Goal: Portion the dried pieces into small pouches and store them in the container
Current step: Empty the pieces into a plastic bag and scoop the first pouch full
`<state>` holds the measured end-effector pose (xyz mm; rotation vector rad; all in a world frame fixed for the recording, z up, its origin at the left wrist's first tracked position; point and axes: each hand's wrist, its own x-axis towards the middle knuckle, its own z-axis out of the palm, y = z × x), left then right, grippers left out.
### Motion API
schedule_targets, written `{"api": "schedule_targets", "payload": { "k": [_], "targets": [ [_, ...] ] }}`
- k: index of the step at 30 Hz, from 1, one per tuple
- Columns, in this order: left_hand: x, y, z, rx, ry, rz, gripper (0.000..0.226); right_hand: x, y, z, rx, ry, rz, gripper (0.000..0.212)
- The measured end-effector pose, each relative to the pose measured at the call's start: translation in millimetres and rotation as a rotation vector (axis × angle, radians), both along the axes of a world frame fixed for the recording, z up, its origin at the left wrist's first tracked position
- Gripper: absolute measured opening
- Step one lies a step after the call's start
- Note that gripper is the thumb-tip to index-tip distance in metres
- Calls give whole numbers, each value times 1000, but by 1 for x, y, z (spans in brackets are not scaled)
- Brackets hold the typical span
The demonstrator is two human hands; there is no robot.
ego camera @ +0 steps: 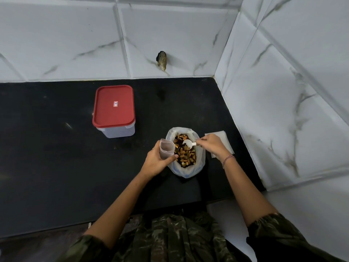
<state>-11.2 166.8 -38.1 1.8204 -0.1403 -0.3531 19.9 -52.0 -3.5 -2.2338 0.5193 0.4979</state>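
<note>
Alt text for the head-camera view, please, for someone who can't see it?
A person's right hand holds a white scoop over an open bag of dried pieces; the left hand holds a small pouch beside it. A red-lidded container stands closed behind.

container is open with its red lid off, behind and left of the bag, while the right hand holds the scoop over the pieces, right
No: the container is closed, its red lid on, as the head view shows. The rest holds: it stands behind and left of the bag, and the right hand holds the scoop over the pieces.
</note>
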Motion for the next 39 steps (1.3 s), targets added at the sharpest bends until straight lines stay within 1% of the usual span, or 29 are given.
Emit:
{"api": "schedule_targets", "payload": {
  "k": [4,7,9,11,13,16,18,22,26,33,36,39],
  "targets": [
    [0,1,1,1,10,-9,54,1,6,2,-122,-48,117,29],
    [1,0,1,0,9,-12,53,3,14,6,-137,-34,158,28],
    [1,0,2,1,8,-9,52,4,13,5,-81,10,108,27],
    [0,-1,3,1,12,-8,52,2,11,1,33,49,-23,34],
    [0,-1,3,3,13,-9,50,-2,11,-3,97,57,-118,34],
    [-1,-1,3,4,11,-9,48,-4,12,-5,129,76,-137,29],
    [0,0,2,7,8,-12,47,-3,10,-4,162,96,-147,22],
    [1,2,-2,24,2,-9,53,-4,3,1,264,144,-221,10],
    [5,5,-2,54,-37,22,51,-8,-2,3,393,176,-316,9],
    [15,7,-1,143,-120,42,52,-15,5,16,495,110,-348,12],
    [18,4,1,187,-168,58,49,-16,13,28,540,41,-315,13],
    [20,2,3,208,-196,54,50,-18,23,40,538,-28,-250,16]
  ]
}}
